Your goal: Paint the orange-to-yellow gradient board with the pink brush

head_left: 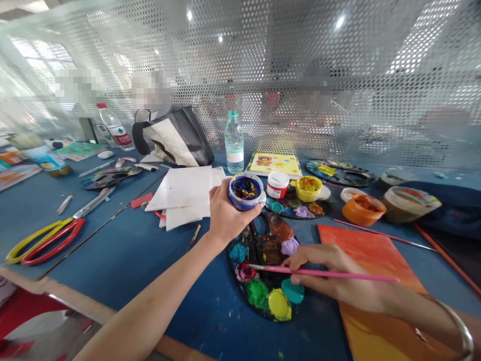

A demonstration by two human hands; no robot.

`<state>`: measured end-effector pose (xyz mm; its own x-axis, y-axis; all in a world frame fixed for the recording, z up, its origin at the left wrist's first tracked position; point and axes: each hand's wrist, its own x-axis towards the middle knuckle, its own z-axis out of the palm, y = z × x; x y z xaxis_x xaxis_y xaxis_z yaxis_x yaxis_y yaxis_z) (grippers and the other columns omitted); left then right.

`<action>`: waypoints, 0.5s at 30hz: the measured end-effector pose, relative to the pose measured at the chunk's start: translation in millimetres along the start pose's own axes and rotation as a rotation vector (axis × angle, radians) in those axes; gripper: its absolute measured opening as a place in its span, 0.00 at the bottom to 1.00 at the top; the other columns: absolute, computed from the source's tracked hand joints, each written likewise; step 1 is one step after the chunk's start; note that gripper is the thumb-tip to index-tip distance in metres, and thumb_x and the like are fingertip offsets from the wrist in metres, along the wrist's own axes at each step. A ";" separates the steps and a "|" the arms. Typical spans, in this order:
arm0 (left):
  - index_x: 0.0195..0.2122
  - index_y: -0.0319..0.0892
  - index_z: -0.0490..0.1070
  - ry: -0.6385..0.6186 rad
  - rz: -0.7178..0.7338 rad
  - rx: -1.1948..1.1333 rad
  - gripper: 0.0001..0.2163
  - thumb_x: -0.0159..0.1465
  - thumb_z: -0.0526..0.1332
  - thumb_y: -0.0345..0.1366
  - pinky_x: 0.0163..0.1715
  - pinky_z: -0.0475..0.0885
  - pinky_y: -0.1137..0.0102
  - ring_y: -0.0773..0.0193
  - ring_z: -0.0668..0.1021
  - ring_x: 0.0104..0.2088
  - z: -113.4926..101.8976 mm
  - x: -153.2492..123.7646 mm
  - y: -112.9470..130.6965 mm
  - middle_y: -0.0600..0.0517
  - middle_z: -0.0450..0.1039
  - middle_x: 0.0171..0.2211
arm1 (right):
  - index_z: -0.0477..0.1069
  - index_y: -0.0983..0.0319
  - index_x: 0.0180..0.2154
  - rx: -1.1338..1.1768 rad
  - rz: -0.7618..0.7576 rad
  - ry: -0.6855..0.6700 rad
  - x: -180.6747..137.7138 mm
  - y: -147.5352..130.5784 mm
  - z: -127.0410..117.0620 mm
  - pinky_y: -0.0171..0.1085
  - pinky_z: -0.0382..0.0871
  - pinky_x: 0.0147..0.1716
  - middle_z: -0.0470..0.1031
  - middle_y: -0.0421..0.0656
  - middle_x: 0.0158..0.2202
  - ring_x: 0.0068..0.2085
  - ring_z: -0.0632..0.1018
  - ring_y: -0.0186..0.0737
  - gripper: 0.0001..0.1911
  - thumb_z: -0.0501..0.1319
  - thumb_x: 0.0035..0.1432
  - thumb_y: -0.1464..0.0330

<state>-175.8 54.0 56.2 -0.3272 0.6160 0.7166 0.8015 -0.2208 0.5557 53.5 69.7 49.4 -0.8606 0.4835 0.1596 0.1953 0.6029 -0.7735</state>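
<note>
My left hand point(225, 214) grips an open jar of blue paint point(246, 191) from below, holding it up over the table. Its inside is smeared with dark blue, red and yellow. My right hand point(330, 273) is shut on a pink paintbrush point(323, 272), whose tip reaches over a black palette point(240, 301) crowded with blobs of blue, yellow, green, lilac and brown paint. Beside that hand lies an orange-painted canvas board point(372, 260), partly under my right forearm.
A stack of white boards point(184, 195) lies left of the jar. Further paint pots point(296, 188), palettes, large yellow-and-red scissors point(47, 240), a water bottle point(234, 143) and a black-and-white bag point(176, 138) crowd the blue table point(124, 271). Perforated metal screening stands behind.
</note>
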 end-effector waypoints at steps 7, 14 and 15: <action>0.40 0.46 0.67 0.001 0.015 0.000 0.22 0.45 0.71 0.40 0.50 0.68 0.55 0.56 0.77 0.40 0.0 -0.3 -0.3 0.53 0.76 0.37 | 0.78 0.58 0.32 0.025 -0.024 -0.006 -2.4 7.8 -4.7 0.34 0.73 0.32 0.81 0.43 0.33 0.33 0.80 0.38 0.09 0.61 0.59 0.62; 0.41 0.46 0.67 -0.001 0.013 0.009 0.23 0.45 0.71 0.41 0.50 0.68 0.55 0.56 0.78 0.40 -0.5 -0.3 0.4 0.53 0.76 0.37 | 0.76 0.58 0.31 -0.013 -0.084 -0.022 2.4 -0.2 -10.6 0.35 0.71 0.33 0.80 0.43 0.31 0.33 0.78 0.38 0.09 0.60 0.60 0.63; 0.41 0.46 0.67 -0.002 0.014 0.011 0.23 0.45 0.72 0.41 0.51 0.68 0.55 0.56 0.78 0.40 -0.5 -0.3 0.4 0.53 0.76 0.37 | 0.76 0.58 0.31 -0.028 -0.095 -0.032 2.6 -1.9 -12.3 0.34 0.71 0.33 0.80 0.42 0.31 0.32 0.78 0.37 0.09 0.60 0.61 0.64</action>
<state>-175.6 53.4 56.4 -0.3154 0.6142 0.7234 0.8114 -0.2208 0.5412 56.6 77.6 58.8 -0.8903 0.4035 0.2111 0.1251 0.6625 -0.7386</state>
